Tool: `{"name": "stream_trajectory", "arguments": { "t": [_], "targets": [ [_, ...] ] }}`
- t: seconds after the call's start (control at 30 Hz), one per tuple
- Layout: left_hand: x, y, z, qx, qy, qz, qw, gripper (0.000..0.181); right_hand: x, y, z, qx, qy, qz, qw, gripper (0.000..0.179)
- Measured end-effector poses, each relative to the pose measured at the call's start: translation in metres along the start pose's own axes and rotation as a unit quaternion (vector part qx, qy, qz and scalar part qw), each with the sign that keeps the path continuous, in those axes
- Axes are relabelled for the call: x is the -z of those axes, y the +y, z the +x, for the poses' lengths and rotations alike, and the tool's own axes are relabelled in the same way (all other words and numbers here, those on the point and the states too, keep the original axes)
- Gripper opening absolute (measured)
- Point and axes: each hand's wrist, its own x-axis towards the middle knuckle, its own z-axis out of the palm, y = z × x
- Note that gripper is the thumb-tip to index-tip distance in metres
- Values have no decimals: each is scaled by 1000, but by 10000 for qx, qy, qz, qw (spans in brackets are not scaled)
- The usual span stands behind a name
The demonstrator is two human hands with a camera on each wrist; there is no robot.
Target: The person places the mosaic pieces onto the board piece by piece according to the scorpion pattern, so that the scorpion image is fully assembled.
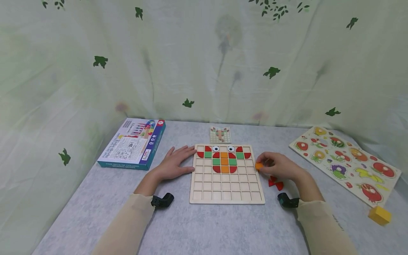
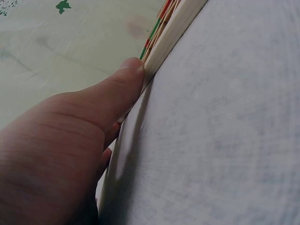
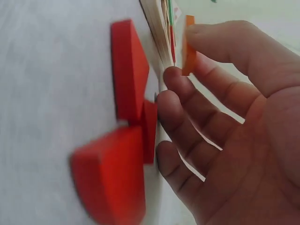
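A wooden grid board (image 1: 227, 196) lies on the table, its upper rows filled with red, green and orange tiles and two eye tiles (image 1: 215, 148). My left hand (image 1: 176, 162) rests at the board's left edge, fingers extended, thumb tip against the side in the left wrist view. Between thumb and fingers my right hand (image 1: 276, 165) pinches an orange tile (image 3: 189, 47), just off the board's right edge. Close below that hand lie several loose red pieces (image 3: 129, 75), some with a curved side.
Behind the board lies a small pattern card (image 1: 220, 135). A boxed set (image 1: 130, 145) is at the left. To the right lie a fruit picture board (image 1: 347, 163) and a yellow block (image 1: 379, 215). A patterned curtain (image 1: 204, 71) hangs behind the table.
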Motion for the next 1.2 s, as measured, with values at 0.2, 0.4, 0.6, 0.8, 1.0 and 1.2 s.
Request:
{"name": "stream_trajectory", "arguments": {
  "t": [0.2,0.4,0.6,0.8,1.0,1.2],
  "targets": [
    [1,1,-1,-44,8,-50,10000,74,-5,-11,0,390,264,-118,9988,19],
    [0,0,0,-34,10,-17,10000,74,-9,-24,2,536,509,-382,9965,22],
    [-2,-1,1,-8,34,56,10000,74,-14,-38,2,775,661,-478,9937,25],
    [1,1,0,9,43,37,10000,74,-22,-51,1,887,621,-473,9930,23],
    [1,0,0,19,27,25,10000,74,-31,-61,3,1027,427,-709,9913,24],
    [-1,0,1,22,26,12,10000,74,-43,-70,3,954,281,-811,9917,22]
  ]
}}
